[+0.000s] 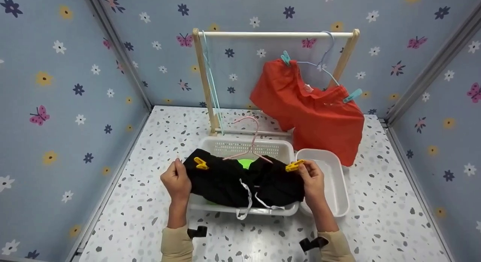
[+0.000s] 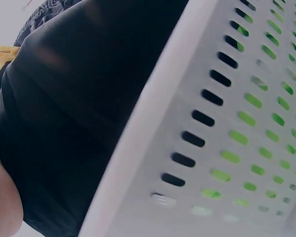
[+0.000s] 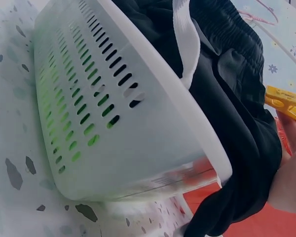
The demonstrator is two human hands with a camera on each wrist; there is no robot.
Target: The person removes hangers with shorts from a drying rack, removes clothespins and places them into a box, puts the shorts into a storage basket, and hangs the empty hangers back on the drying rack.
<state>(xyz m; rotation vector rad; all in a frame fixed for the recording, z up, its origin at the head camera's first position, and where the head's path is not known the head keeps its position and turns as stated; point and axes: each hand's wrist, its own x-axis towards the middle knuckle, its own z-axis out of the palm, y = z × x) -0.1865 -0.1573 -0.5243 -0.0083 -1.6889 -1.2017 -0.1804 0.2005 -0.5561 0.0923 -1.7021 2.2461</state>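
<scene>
A pair of black shorts with a white drawstring lies spread over a white basket. A pink hanger is at their waistband, its hook standing up. My left hand grips the shorts' left edge, close to a yellow clothespin on the waistband. On the other side, my right hand pinches a second yellow clothespin at the waistband. In the right wrist view that clothespin touches the black cloth; its tip is partly hidden.
Behind stands a rack with a white bar. Red shorts hang there from a blue hanger with teal clothespins. A light blue hanger hangs at left. Right of the basket is a white tray. Green cloth shows in the basket.
</scene>
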